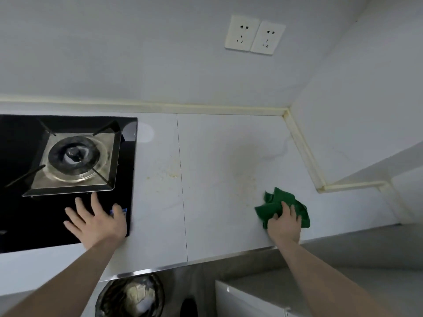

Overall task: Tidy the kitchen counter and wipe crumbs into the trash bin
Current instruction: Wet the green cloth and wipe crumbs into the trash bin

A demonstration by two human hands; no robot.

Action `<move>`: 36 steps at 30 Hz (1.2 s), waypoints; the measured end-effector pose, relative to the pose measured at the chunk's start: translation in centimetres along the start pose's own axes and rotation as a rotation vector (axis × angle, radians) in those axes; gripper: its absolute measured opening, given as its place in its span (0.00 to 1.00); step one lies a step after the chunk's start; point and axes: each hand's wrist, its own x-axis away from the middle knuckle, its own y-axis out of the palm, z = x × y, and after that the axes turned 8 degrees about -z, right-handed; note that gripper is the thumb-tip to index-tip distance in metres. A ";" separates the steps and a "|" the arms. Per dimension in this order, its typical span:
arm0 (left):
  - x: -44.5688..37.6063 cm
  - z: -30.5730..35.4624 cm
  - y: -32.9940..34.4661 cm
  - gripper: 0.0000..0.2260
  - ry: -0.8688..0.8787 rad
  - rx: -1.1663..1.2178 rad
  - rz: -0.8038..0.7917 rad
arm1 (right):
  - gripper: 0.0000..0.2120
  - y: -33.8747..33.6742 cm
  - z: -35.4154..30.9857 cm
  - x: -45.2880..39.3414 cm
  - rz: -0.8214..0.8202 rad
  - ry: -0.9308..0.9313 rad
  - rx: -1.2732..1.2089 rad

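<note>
hands: left hand [97, 221] spread flat on black stove [68, 156], right hand [285, 225] clutching green cloth [278, 200] on counter [217, 156]

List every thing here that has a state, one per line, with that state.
left hand: open, fingers spread, flat on the stove glass
right hand: pressing the cloth
green cloth: crumpled, on the counter
counter: crumbs scattered mid-surface
gas burner: unlit, no pot
trash bin: open, rubbish inside
wall sockets: nothing plugged in

No text or label is legible
</note>
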 end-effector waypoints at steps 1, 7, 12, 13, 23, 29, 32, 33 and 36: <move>0.1 0.0 0.5 0.34 0.010 -0.016 0.045 | 0.30 0.6 -0.6 0.1 0.031 -0.007 0.019; 0.2 -0.3 1.5 0.32 -0.009 0.009 0.161 | 0.30 4.7 -7.4 1.3 0.037 -0.401 -0.034; 0.4 -0.2 1.4 0.31 0.020 0.021 0.190 | 0.27 8.5 -15.0 3.1 -0.045 -0.611 -0.066; 0.4 -0.3 1.4 0.32 0.019 0.018 0.191 | 0.26 8.8 -15.7 3.1 -0.055 -0.630 -0.072; 0.6 -0.4 1.3 0.32 0.029 0.024 0.201 | 0.21 0.2 -9.9 -3.6 0.185 -0.615 -0.279; 0.7 -0.1 1.2 0.32 0.022 0.014 0.192 | 0.20 -3.1 -4.6 -10.8 0.115 -0.398 -0.091; 0.6 -0.2 1.3 0.32 0.020 -0.004 0.193 | 0.26 -1.3 -5.5 -11.3 0.033 -0.291 0.020; 0.5 -0.3 1.4 0.32 0.020 -0.004 0.201 | 0.28 -0.6 -6.3 -11.1 0.051 -0.270 0.031; 0.5 -0.3 1.6 0.32 0.021 -0.002 0.210 | 0.29 1.4 -8.9 -9.9 0.105 -0.308 0.042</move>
